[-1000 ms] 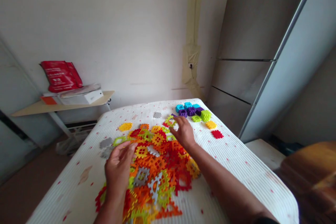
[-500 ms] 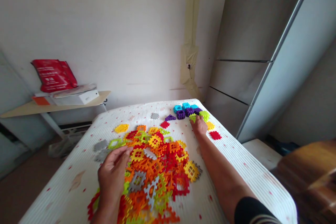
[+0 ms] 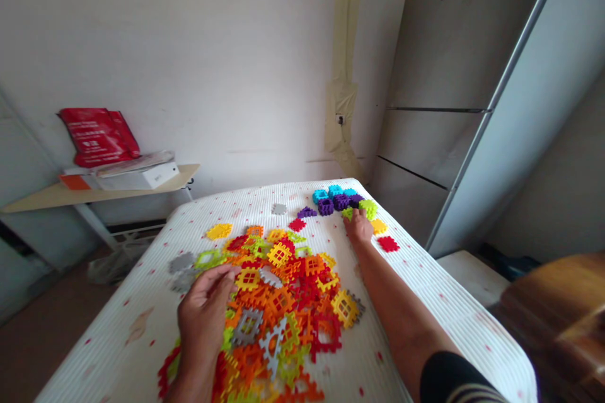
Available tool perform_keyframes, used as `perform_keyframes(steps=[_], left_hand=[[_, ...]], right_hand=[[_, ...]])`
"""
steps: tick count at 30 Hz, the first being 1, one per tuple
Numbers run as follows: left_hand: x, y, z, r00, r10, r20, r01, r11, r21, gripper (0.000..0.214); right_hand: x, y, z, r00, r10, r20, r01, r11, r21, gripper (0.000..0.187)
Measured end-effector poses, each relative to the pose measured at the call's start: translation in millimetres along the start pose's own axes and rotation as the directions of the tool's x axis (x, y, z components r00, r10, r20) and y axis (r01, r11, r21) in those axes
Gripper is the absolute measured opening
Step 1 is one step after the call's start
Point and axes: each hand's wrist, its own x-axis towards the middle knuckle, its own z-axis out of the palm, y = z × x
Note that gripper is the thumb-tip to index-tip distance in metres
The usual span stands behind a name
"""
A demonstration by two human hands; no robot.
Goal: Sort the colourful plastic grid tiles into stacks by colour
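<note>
1. A tall grey refrigerator (image 3: 435,138) stands on the right of the head view, and a wall with a strip of beige tape (image 3: 343,94) runs behind. On the left, a pale shelf (image 3: 94,195) carries a white box (image 3: 137,177) and a red bag (image 3: 97,137).
2. A white ribbed padded surface (image 3: 118,340), flecked with red, fills the lower middle; whether it is a bed or a covered desk cannot be told.
3. A broad heap of interlocking plastic waffle pieces (image 3: 283,302) in orange, red, yellow, lime and grey lies across its near half. Most pieces sit loose there, so the bulk remains unsorted.
4. At the far edge, a small cluster of stacked cyan, purple and lime blocks (image 3: 338,201) stands apart from the heap, the only built-up part in view.
5. The left hand (image 3: 203,315) rests at the heap's left side, its grip open and fingers curved, holding nothing visible.
6. The right hand (image 3: 359,228) reaches the cluster, fingertips on a lime piece (image 3: 347,214); whether its grip has hold of it cannot be told.
7. Single pieces lie nearby: a red piece (image 3: 388,244) and a grey piece (image 3: 278,208).
</note>
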Motion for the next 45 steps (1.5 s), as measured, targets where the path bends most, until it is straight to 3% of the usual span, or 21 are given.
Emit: perform_keyframes(steps=[17,21,25,28,31,33,35,37,39,45], left_hand=[[-1,4,-0.1,1.000,0.027,-0.008,-0.027,1.000,-0.014,0.031],[-2,6,-0.5,0.999,0.040,-0.026,-0.040,0.999,0.007,0.032],[0,3,-5.4,0.996,0.081,-0.038,-0.079,0.995,0.055,0.031],[7,-1,-11.7,0.988,0.153,-0.031,-0.145,0.974,0.172,0.027],[23,1,-12.9,0.955,0.278,0.106,-0.297,0.859,0.417,0.022],[39,7,-7.2,0.912,0.300,0.279,-0.409,0.695,0.592,0.023],[54,14,3.5,0.873,0.210,0.439,-0.484,0.482,0.731,0.026],[69,17,16.5,0.866,0.060,0.496,-0.491,0.285,0.823,0.029],[80,14,28.5,0.873,-0.017,0.488,-0.474,0.207,0.856,0.032],[94,-8,46.1,0.875,-0.133,0.465,-0.445,0.152,0.882,0.034]], right_hand=[[-5,-4,-1,1.000,-0.004,0.004,0.004,0.999,-0.054,0.035],[-16,-6,-2,0.986,-0.163,-0.031,0.160,0.984,-0.082,0.030],[-28,-7,1,0.917,-0.382,0.120,0.388,0.921,-0.039,0.021],[-35,-7,2,0.888,-0.425,0.177,0.434,0.901,-0.016,0.021],[-40,-6,2,0.887,-0.430,0.169,0.438,0.899,-0.008,0.021],[-41,-6,2,0.884,-0.433,0.174,0.441,0.897,-0.008,0.021],[-41,-7,2,0.886,-0.428,0.178,0.437,0.899,-0.014,0.021],[-41,-8,2,0.888,-0.423,0.180,0.434,0.901,-0.021,0.021],[-41,-9,2,0.890,-0.419,0.179,0.430,0.902,-0.026,0.021],[-40,-9,2,0.896,-0.400,0.192,0.412,0.911,-0.025,0.022]])
